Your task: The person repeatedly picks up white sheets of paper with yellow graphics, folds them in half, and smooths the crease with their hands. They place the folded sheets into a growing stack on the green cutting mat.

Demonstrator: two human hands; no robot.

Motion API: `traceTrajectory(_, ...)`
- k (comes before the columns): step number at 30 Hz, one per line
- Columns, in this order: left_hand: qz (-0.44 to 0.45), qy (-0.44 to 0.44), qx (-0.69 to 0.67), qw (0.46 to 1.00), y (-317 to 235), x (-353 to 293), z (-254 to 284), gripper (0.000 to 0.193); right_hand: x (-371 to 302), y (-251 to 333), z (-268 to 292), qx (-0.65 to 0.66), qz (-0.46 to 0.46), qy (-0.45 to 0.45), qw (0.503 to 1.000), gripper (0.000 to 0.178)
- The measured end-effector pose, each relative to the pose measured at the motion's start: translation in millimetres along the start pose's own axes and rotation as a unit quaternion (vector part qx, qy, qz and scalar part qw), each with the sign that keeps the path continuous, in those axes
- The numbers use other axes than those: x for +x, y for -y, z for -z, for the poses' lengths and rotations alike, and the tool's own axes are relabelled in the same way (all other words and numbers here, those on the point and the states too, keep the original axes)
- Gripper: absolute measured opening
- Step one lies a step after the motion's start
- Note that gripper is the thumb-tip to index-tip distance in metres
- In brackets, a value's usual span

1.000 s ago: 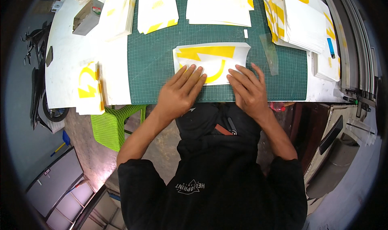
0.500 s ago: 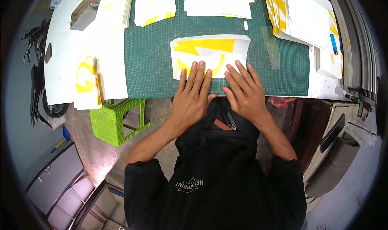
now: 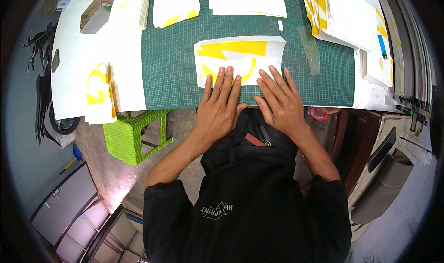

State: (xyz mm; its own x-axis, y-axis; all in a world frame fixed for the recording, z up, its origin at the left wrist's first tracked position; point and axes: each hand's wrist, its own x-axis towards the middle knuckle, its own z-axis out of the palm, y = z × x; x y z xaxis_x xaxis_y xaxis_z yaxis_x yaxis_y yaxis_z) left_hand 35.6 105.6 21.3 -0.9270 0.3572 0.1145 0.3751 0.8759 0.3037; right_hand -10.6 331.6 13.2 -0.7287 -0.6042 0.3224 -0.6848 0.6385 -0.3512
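Observation:
A white sheet with yellow printed shapes [image 3: 243, 50] lies on the green cutting mat [image 3: 171, 78], its upper corners and right edge curling up a little. My left hand [image 3: 221, 103] rests flat with fingers spread, its fingertips on the sheet's lower left part. My right hand [image 3: 281, 101] lies likewise, fingers stretched over the lower right edge. Both thumbs point inward near the mat's front edge. Neither hand grips anything; the palms and fingers hide part of the sheet's near edge.
Stacks of yellow-and-white sheets lie at the far side [image 3: 175, 6], at the right [image 3: 349, 20] and at the left [image 3: 99, 96]. A clear strip [image 3: 309, 50] lies on the mat. A blue lighter-like object [image 3: 382, 47], a grey box [image 3: 96, 14] and a green stool [image 3: 134, 136] are around.
Mat, sheet and both hands appear slightly higher in the picture, as the view has shifted a little. The hands stay flat on the sheet in nearly the same pose.

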Motion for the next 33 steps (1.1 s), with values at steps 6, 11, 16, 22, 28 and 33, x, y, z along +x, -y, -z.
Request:
traceTrajectory(6, 0.008, 0.005, 0.009, 1.0, -1.5, -0.4, -0.2, 0.071, 0.1, -0.5, 0.3, 0.002, -0.002, -0.002, 1.0, 0.043)
traceTrajectory(11, 0.002, 0.001, -0.004, 1.0, -0.5, 0.5, -1.3, 0.071, -0.9, -0.8, -0.2, -0.002, -0.004, -0.001, 1.0, 0.043)
traceTrajectory(16, 0.001, 0.002, -0.01, 1.0, 0.3, -0.6, -3.0, 0.071, 0.1, -2.3, 6.6, -0.009, 0.001, 0.004, 1.0, 0.044)
traceTrajectory(22, -0.001, 0.007, 0.004, 1.0, 1.2, -0.9, -3.8, 0.07, -1.2, -2.6, 7.1, 0.006, -0.019, 0.01, 1.0, 0.05)
traceTrajectory(28, -0.002, 0.007, 0.012, 1.0, 1.4, -1.4, -4.6, 0.069, -2.4, -4.5, 4.0, -0.011, -0.006, 0.002, 1.0, 0.045)
traceTrajectory(33, -0.002, 0.006, 0.011, 1.0, 1.6, -1.9, -5.5, 0.069, -2.1, -4.7, 4.0, -0.008, -0.007, 0.001, 1.0, 0.045)
